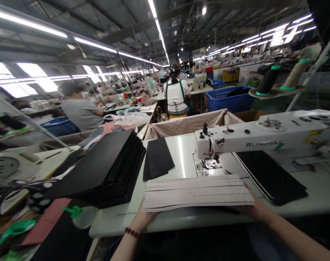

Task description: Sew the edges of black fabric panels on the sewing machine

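Observation:
Between my two hands is a thick stack of pale panels (pixel 193 192), its layered edge facing me, above the front of the sewing table (pixel 176 223). My left hand (pixel 147 215) grips the stack's left end from below, with a beaded bracelet on the wrist. At the other end, my right hand (pixel 252 206) is closed around the stack's side. Most fingers of both hands are hidden behind or under it. Just beyond the stack stands a white sewing machine (pixel 235 139), its needle area lit. Two black panels (pixel 159 157) lie flat to the left of the needle.
A tall pile of black panels (pixel 99 163) fills the table's left side. More black panels (pixel 271 175) lie under the machine arm. At lower left are a green-capped bottle (pixel 83 216) and green scissors handle (pixel 16 230). Ahead, a person (pixel 177 92) sits near a blue basket (pixel 227 99).

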Available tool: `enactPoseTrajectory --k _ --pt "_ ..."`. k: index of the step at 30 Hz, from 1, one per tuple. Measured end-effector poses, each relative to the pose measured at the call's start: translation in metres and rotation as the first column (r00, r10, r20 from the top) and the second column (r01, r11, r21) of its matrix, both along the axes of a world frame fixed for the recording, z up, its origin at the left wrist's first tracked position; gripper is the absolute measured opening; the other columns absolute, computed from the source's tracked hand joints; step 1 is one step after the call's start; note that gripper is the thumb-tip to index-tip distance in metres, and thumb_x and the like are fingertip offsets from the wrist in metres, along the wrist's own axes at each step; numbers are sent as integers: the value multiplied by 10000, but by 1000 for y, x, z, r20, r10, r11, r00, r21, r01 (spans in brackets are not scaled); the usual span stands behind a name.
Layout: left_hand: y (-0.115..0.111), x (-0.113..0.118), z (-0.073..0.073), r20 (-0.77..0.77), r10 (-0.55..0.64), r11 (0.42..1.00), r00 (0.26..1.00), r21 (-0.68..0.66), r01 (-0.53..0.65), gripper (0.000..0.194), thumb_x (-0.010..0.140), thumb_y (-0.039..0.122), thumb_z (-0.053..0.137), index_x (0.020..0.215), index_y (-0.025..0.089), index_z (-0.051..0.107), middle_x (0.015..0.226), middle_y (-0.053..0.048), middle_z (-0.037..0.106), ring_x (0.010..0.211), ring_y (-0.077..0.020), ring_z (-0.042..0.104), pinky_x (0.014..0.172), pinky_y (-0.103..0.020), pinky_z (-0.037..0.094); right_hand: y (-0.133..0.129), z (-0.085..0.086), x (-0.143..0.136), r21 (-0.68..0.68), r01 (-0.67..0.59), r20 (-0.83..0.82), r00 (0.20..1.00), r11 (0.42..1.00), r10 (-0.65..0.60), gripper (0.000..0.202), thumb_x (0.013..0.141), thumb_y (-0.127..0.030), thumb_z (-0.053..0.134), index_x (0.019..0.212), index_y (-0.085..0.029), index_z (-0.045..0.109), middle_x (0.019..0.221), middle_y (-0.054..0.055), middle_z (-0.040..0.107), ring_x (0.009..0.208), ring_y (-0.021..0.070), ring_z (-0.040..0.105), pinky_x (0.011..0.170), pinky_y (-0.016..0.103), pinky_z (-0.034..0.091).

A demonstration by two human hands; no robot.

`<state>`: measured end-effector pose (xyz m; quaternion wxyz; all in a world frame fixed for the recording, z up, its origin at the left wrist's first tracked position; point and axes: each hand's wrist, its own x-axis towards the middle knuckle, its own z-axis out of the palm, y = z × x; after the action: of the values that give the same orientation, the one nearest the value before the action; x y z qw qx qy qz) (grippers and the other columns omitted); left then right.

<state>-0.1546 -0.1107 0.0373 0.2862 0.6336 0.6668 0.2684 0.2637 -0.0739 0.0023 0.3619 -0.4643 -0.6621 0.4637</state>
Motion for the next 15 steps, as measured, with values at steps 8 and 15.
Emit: enactPoseTrajectory --k 8,15 --pt "-19 25 64 544 136 853 828 -489 181 562 775 444 645 1231 129 555 1221 -125 635 1112 -295 601 988 -399 461 -49 62 -13 -667 -178 -375 919 724 -119 502 807 -390 637 1228 -137 531 1152 120 660 1022 276 639 910 401 514" --pt "-22 21 68 195 -4 898 981 -430 89 678 722 577 648 1222 130 547 1193 -132 644 1071 -283 610 897 -343 472 -79 50 -23 -854 -3 -188 934 520 -304 530 721 -487 700 1147 -184 611 964 96 718 1005 285 640 813 336 569"
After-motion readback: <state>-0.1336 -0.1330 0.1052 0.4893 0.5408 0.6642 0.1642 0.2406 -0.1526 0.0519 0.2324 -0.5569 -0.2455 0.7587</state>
